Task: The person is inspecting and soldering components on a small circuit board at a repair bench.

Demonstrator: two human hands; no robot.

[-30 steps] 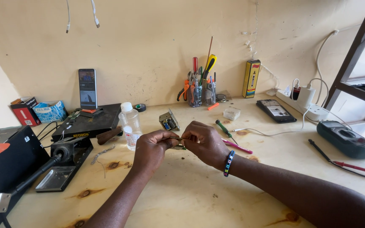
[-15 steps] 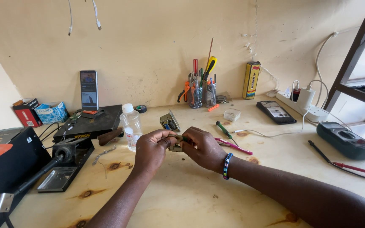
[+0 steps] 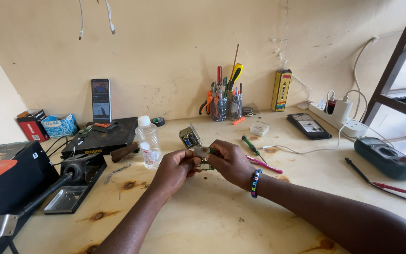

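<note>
I have my left hand (image 3: 177,168) and right hand (image 3: 231,162) closed together on a small green circuit board with a pale metal part (image 3: 203,157), held just above the pale wooden desk (image 3: 222,216) — mid-inspection or prying, I judge. The green-handled screwdriver (image 3: 250,144) lies just right; next calls for a steady pinch while one hand frees up.
</note>
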